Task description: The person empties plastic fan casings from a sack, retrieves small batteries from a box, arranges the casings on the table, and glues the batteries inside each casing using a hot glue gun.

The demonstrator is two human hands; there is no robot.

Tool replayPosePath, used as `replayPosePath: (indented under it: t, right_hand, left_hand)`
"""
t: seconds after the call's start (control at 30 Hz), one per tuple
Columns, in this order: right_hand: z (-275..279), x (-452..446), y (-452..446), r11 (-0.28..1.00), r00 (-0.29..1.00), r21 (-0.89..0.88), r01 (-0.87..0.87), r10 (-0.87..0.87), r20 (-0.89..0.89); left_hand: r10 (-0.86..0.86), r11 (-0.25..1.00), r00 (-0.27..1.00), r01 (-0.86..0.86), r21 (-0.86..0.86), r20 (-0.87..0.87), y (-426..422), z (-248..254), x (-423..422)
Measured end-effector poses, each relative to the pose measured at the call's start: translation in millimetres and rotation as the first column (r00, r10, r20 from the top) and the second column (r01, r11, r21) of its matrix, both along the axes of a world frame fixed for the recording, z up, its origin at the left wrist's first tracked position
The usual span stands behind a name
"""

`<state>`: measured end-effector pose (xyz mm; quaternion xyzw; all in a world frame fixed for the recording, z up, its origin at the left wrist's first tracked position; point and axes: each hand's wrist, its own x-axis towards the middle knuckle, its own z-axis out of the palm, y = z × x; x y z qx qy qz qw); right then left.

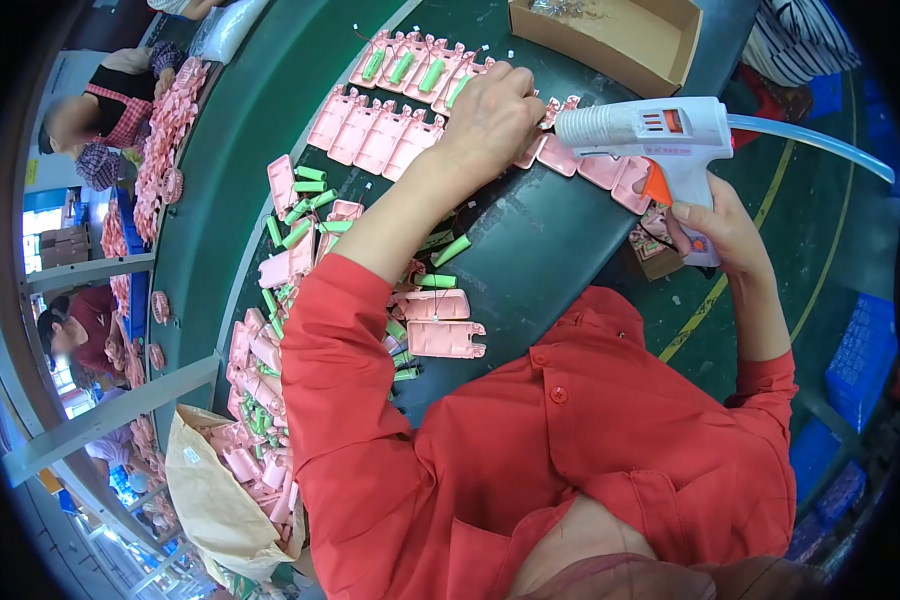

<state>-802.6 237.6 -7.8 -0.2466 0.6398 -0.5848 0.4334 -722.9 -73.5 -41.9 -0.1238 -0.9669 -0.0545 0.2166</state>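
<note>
My right hand (pixel 718 225) is closed round the handle of a white glue gun (pixel 660 130) with an orange trigger. The gun's nozzle points left and ends beside the fingers of my left hand (pixel 495 115). That hand is bent down over the rows of pink shells, its fingertips closed on something too small and hidden to name. Pink shells with green cylinders (pixel 402 68) lie in the upper row. A second row of pink shells (pixel 375 135) runs below it and on under the gun.
Loose green cylinders (pixel 452 250) and pink shells (pixel 446 339) lie near my left arm. A cardboard box (pixel 620 45) stands at the top. A paper bag (pixel 210 490) of parts is lower left. Co-workers sit beyond the green belt (pixel 220 180); another person is at top right.
</note>
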Motion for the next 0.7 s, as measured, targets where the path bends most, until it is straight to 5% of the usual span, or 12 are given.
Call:
replayPosePath:
  t: [0.37, 0.7]
  right_hand:
    - [-2.4, 3.1, -12.4, 1.0, 1.0, -0.019, 0.02, -0.02, 0.023]
    - [0.3, 10.0, -25.9, 1.0, 1.0, 0.003, 0.031, -0.031, -0.002]
  left_hand:
    - [0.121, 0.984, 0.973, -0.091, 0.152, -0.199, -16.4, 30.3, 38.1]
    - [0.214, 0.916, 0.893, -0.324, 0.237, 0.395, -7.5, 59.4, 144.4]
